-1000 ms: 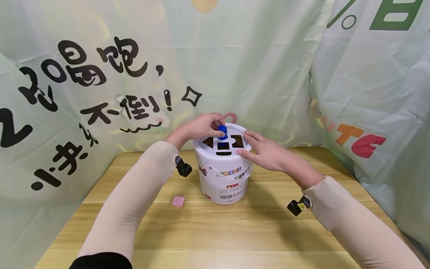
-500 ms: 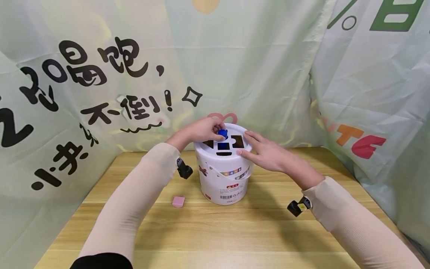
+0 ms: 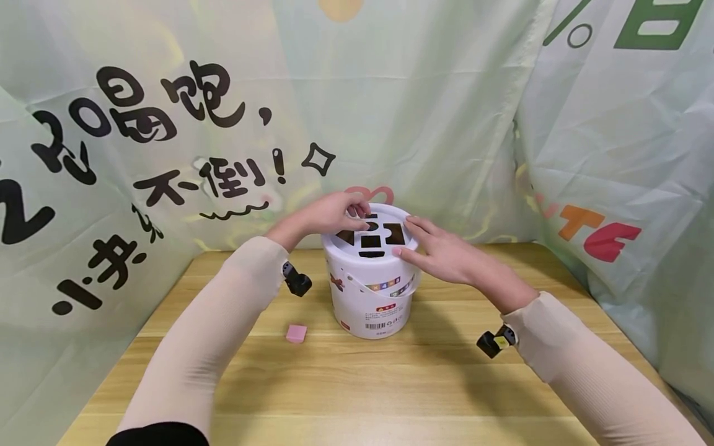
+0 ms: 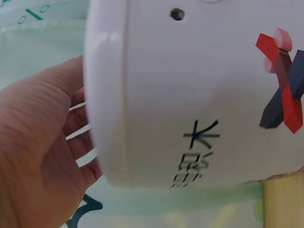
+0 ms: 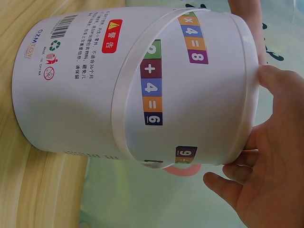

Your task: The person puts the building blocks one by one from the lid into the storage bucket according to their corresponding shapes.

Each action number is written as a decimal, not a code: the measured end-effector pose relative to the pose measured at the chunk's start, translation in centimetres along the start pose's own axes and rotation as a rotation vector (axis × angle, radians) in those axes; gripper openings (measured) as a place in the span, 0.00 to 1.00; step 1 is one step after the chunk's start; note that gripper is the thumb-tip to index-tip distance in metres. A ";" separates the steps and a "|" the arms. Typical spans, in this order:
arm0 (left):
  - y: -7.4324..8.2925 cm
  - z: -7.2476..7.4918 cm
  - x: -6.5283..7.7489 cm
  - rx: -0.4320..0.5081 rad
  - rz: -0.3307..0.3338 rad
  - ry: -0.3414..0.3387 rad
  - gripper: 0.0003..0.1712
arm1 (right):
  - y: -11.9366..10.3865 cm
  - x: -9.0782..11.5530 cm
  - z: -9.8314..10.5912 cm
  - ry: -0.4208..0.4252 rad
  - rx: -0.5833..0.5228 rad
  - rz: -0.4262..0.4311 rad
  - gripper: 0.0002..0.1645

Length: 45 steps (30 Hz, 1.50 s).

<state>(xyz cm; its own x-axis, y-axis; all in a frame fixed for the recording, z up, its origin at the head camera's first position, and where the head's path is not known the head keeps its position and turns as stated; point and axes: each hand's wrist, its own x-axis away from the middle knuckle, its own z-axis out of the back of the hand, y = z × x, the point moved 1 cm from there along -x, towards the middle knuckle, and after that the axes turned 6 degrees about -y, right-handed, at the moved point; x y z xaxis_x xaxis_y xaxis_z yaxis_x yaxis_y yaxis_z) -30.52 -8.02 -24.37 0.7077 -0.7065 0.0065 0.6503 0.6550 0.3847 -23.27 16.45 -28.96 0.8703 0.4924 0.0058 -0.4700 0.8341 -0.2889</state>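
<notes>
A white toy bucket stands upright on the wooden table, its white lid cut with several dark shaped holes. Above the lid's left side is my left hand, loosely bent, with nothing visible between thumb and fingers. In the left wrist view the bucket's rim hides that hand's fingertips. My right hand rests on the right edge of the lid, thumb at the front and fingers behind. The right wrist view shows the right hand spread against the rim, beside the bucket's printed wall.
A small pink block lies on the table, in front and to the left of the bucket. The bucket's white handle hangs down at the front. Printed cloth hangs behind and at both sides.
The blue piece that my left hand held over the round hole is gone from sight, and its fingers have parted and shifted slightly left. My right hand stays put.
</notes>
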 end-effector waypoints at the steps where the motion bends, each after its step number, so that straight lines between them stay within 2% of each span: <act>1: 0.0 0.2 0.3 0.000 -0.003 0.008 0.19 | 0.0 0.0 0.0 0.000 0.000 0.001 0.55; 11: -1.0 1.0 4.3 0.062 -0.041 0.118 0.22 | -0.1 0.1 0.2 -0.005 -0.001 -0.003 0.55; 16: -1.7 0.4 7.1 0.087 -0.056 0.145 0.24 | -0.1 0.1 0.1 -0.010 0.000 -0.003 0.55; 23: -3.3 -0.9 11.1 0.112 -0.030 0.210 0.28 | -0.1 0.0 0.1 -0.007 0.001 -0.004 0.55; 33: -5.4 -4.9 14.9 0.126 -0.005 0.229 0.26 | -0.1 0.1 0.1 -0.008 0.000 -0.004 0.55; 45: -7.3 -10.5 17.3 0.088 -0.035 0.197 0.23 | -0.3 0.2 0.1 -0.012 -0.002 -0.012 0.55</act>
<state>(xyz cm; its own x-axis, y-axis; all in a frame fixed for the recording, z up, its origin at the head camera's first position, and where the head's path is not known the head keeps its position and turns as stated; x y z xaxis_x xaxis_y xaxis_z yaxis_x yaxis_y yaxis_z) -20.19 -22.21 -36.74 0.7312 -0.6565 -0.1854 0.6548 0.5993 0.4605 -22.99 16.35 -28.75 0.8741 0.4852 0.0212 -0.4591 0.8396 -0.2903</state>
